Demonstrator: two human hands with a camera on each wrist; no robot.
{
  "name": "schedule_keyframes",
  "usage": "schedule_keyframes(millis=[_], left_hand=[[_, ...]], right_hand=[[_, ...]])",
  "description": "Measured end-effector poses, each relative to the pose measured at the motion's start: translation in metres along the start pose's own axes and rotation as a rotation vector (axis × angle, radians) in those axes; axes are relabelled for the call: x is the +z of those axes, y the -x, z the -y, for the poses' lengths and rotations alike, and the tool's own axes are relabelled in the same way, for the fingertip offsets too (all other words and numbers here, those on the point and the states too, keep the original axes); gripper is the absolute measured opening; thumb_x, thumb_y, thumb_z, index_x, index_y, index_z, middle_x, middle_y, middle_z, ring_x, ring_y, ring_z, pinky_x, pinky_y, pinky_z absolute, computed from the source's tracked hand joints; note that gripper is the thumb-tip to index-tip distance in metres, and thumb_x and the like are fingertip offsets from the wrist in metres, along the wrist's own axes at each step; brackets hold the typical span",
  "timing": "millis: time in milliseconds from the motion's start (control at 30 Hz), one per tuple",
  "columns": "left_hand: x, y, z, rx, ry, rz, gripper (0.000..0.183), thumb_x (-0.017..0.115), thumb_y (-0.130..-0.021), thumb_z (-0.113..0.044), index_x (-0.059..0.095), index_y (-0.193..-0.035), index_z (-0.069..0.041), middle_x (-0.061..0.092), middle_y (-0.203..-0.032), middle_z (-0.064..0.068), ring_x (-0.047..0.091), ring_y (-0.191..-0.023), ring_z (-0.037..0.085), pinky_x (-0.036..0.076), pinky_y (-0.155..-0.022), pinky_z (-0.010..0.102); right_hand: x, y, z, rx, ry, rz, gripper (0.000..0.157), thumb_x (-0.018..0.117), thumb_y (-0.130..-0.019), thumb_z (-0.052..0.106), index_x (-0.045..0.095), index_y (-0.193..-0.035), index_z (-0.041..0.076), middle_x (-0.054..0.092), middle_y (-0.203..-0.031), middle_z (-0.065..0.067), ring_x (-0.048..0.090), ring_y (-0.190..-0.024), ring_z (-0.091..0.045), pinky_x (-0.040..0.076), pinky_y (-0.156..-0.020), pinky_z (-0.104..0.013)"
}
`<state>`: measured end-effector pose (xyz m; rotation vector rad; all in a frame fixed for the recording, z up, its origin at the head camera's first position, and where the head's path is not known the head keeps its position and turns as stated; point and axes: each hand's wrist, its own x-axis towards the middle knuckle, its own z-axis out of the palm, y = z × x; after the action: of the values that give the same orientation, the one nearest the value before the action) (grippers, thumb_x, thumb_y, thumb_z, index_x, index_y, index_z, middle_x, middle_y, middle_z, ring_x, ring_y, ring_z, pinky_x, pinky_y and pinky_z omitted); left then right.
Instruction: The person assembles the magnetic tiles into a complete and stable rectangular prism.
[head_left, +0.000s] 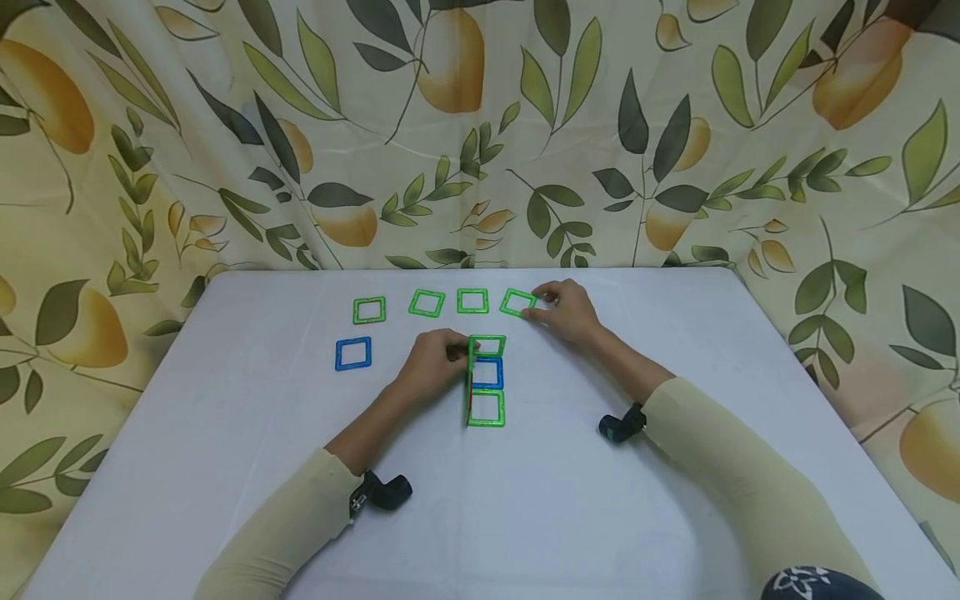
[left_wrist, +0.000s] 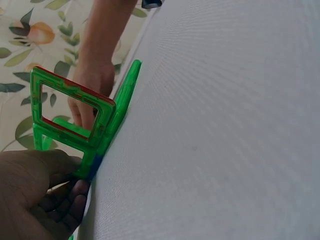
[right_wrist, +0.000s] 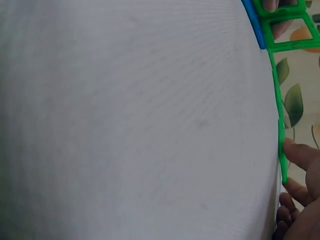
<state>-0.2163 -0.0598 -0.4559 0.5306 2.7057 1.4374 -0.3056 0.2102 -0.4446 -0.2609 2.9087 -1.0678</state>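
Observation:
Three flat square magnetic tiles lie in a column mid-table: a far green tile (head_left: 491, 337), a blue tile (head_left: 501, 373) and a near green tile (head_left: 487, 423). Upright tiles (head_left: 470, 379) stand along the column's left side. My left hand (head_left: 431, 364) pinches the upright green part at the far end; in the left wrist view a green frame (left_wrist: 75, 85) with a red edge rises above the fingers. Behind the column, my right hand (head_left: 572, 312) pinches the right edge of a loose green tile (head_left: 505, 301), seen edge-on as a green strip (right_wrist: 282, 150) in the right wrist view.
Left of the right hand's tile, a row holds three more flat green tiles, among them one green tile (head_left: 472, 311) and a leftmost green tile (head_left: 369, 321). In front of that row's left end is a blue tile (head_left: 353, 341). A leaf-patterned curtain (head_left: 480, 167) hangs behind the white table (head_left: 225, 417).

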Motion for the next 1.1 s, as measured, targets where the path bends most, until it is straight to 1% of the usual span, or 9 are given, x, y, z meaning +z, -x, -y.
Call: schedule_keyframes(millis=[167, 367, 500, 600, 700, 767, 933, 1100], left_hand=[[0.000, -0.001, 0.001, 0.000, -0.006, 0.003, 0.019, 0.075, -0.094, 0.000, 0.079, -0.112, 0.000, 0.073, -0.098, 0.005, 0.062, -0.083, 0.015, 0.054, -0.074, 0.028], [0.000, -0.001, 0.000, -0.017, -0.013, 0.006, 0.019, 0.075, -0.094, 0.000, 0.079, -0.113, 0.000, 0.074, -0.100, 0.006, 0.063, -0.085, 0.016, 0.055, -0.075, 0.029], [0.001, -0.001, 0.000, -0.025, -0.013, 0.008, 0.019, 0.075, -0.095, 0.000, 0.079, -0.114, -0.001, 0.074, -0.101, 0.006, 0.064, -0.085, 0.016, 0.055, -0.076, 0.029], [0.001, -0.001, 0.000, -0.021, -0.012, 0.007, 0.019, 0.074, -0.095, 0.000, 0.079, -0.114, -0.001, 0.074, -0.102, 0.006, 0.064, -0.086, 0.016, 0.055, -0.076, 0.029], [0.001, -0.001, -0.001, -0.017, -0.013, 0.005, 0.019, 0.074, -0.095, 0.000, 0.079, -0.114, -0.001, 0.074, -0.102, 0.006, 0.064, -0.086, 0.016, 0.055, -0.076, 0.029], [0.001, 0.000, 0.000, -0.017, -0.013, 0.007, 0.019, 0.075, -0.095, -0.001, 0.079, -0.114, -0.001, 0.074, -0.102, 0.006, 0.064, -0.086, 0.016, 0.056, -0.077, 0.029], [0.001, 0.000, 0.001, -0.018, -0.007, 0.012, 0.019, 0.075, -0.096, -0.001, 0.079, -0.114, 0.000, 0.074, -0.104, 0.007, 0.065, -0.087, 0.016, 0.056, -0.078, 0.029], [0.001, -0.001, 0.001, -0.011, -0.005, 0.004, 0.019, 0.074, -0.095, 0.000, 0.079, -0.114, 0.000, 0.075, -0.104, 0.007, 0.065, -0.087, 0.015, 0.056, -0.077, 0.029]], right_hand=[[0.000, 0.001, 0.002, 0.010, -0.031, 0.000, 0.053, 0.085, -0.091, 0.023, 0.066, -0.132, -0.003, 0.060, -0.123, -0.020, 0.052, -0.114, -0.035, 0.043, -0.100, -0.049], [0.000, 0.003, 0.003, 0.018, -0.095, -0.014, 0.054, 0.087, -0.089, 0.018, 0.061, -0.132, -0.003, 0.062, -0.119, -0.018, 0.052, -0.107, -0.032, 0.043, -0.093, -0.043], [-0.001, 0.004, 0.003, 0.000, -0.140, -0.021, 0.054, 0.087, -0.087, 0.013, 0.059, -0.130, -0.004, 0.064, -0.115, -0.018, 0.056, -0.104, -0.030, 0.045, -0.091, -0.038], [-0.002, 0.006, 0.004, -0.010, -0.174, -0.022, 0.054, 0.087, -0.087, 0.010, 0.057, -0.130, -0.003, 0.067, -0.111, -0.018, 0.059, -0.099, -0.028, 0.047, -0.085, -0.033], [-0.004, 0.007, 0.006, -0.013, -0.210, -0.022, 0.053, 0.087, -0.086, 0.006, 0.056, -0.129, -0.002, 0.072, -0.105, -0.019, 0.061, -0.091, -0.026, 0.046, -0.077, -0.029], [-0.005, 0.008, 0.007, -0.011, -0.225, -0.018, 0.053, 0.086, -0.087, 0.005, 0.056, -0.129, -0.002, 0.074, -0.102, -0.019, 0.062, -0.088, -0.024, 0.046, -0.075, -0.027], [-0.005, 0.009, 0.006, -0.015, -0.220, -0.010, 0.049, 0.084, -0.088, 0.003, 0.059, -0.130, -0.005, 0.076, -0.101, -0.018, 0.068, -0.089, -0.024, 0.048, -0.076, -0.023], [-0.006, 0.012, 0.005, -0.040, -0.201, 0.001, 0.037, 0.081, -0.091, 0.004, 0.065, -0.122, -0.008, 0.077, -0.103, -0.018, 0.072, -0.096, -0.028, 0.051, -0.081, -0.025]])
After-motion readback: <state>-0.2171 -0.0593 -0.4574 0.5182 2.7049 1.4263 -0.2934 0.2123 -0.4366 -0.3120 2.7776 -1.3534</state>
